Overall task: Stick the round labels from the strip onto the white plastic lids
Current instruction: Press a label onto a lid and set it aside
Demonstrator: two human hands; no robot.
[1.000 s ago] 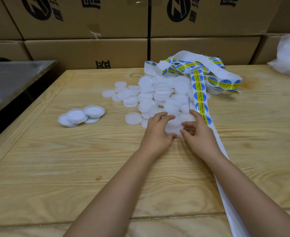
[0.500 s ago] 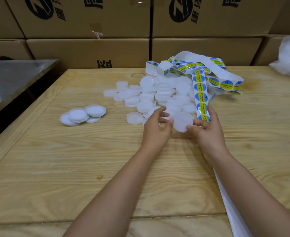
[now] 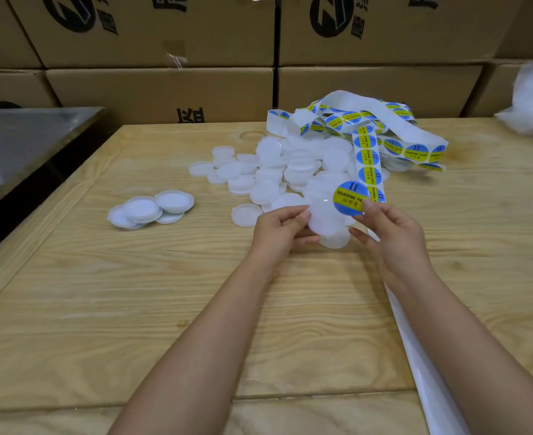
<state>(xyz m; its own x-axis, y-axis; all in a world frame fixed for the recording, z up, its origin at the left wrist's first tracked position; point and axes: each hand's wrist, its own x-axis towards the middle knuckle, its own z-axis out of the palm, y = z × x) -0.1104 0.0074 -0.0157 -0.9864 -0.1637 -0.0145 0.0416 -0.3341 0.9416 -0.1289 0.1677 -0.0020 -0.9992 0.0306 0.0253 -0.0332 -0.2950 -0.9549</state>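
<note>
My left hand [image 3: 279,229] grips a white plastic lid [image 3: 324,216] by its left edge, lifted just above the table. My right hand [image 3: 390,230] pinches a round blue and yellow label [image 3: 348,197] at its right edge, and the label overlaps the lid's upper right part. The label strip [image 3: 367,152] runs from a loose tangle at the back down past my right hand. Behind my hands lies a pile of white lids [image 3: 277,174].
A small group of lids [image 3: 150,208] lies apart at the left on the wooden table [image 3: 133,293]. Empty backing paper [image 3: 422,365] trails toward the near right edge. Cardboard boxes [image 3: 164,89] wall the back. A metal surface [image 3: 23,142] stands left, a white plastic bag [image 3: 531,98] far right.
My left hand lifted one lid off the pile's near edge. My right hand peeled a label off the strip and brought it over the lid.
</note>
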